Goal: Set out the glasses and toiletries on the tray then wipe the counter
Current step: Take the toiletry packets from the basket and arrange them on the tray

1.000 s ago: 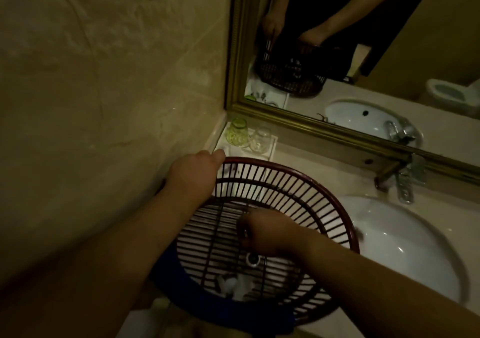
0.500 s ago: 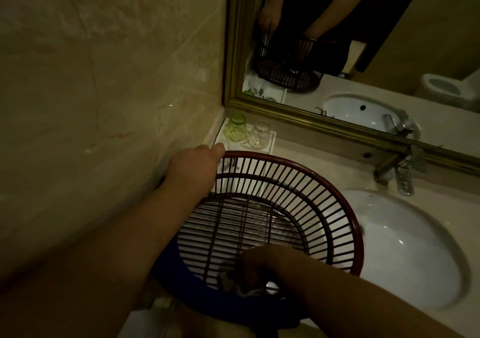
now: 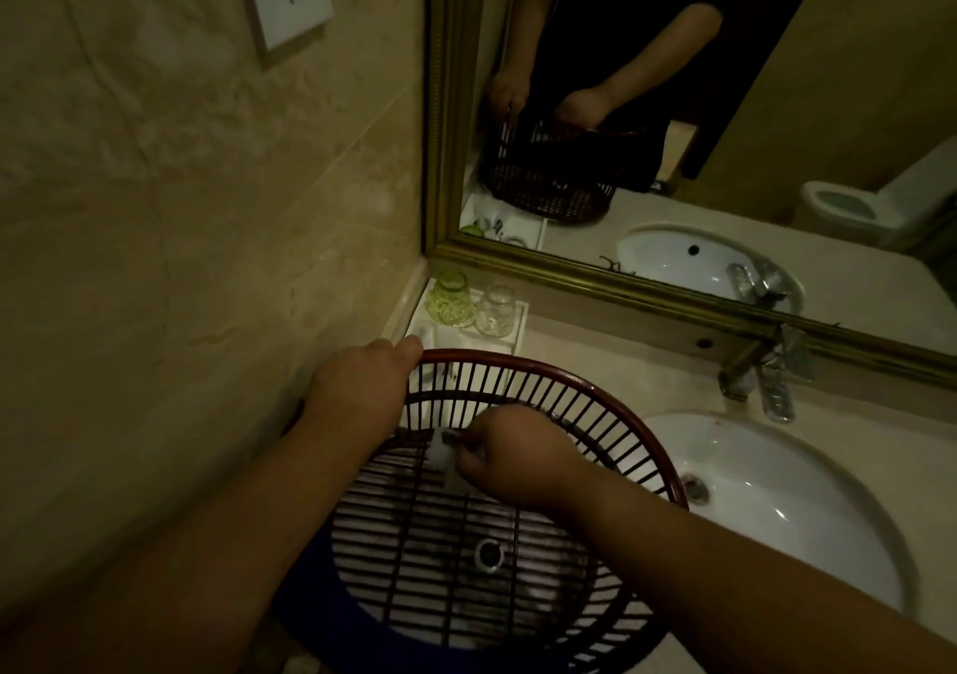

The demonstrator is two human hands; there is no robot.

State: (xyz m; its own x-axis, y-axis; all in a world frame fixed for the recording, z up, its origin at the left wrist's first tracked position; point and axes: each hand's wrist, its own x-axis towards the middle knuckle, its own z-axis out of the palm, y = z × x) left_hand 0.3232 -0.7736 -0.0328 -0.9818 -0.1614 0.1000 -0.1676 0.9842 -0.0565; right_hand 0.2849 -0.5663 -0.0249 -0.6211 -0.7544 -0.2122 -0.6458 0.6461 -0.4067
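A dark red slatted basket (image 3: 611, 404) sits on the counter in front of me. My left hand (image 3: 362, 388) grips its far left rim. Inside the basket, my right hand (image 3: 512, 456) is closed on a small white toiletry packet (image 3: 446, 458) and holds it above the basket floor. A small ring-shaped cap (image 3: 488, 554) lies on the basket floor. Beyond the basket, a white tray (image 3: 519, 329) stands in the corner with a green glass (image 3: 450, 300) and a clear glass (image 3: 495, 311) upside down on it.
A white sink (image 3: 766, 513) lies to the right with a chrome tap (image 3: 766, 378) behind it. A gold-framed mirror (image 3: 673, 290) runs along the back. The tiled wall (image 3: 207, 259) stands close on the left. Blue cloth (image 3: 331, 606) shows under the basket.
My right hand dipped to the near side of the basket floor, then rose toward the far side holding a white packet. The left hand stayed on the rim.
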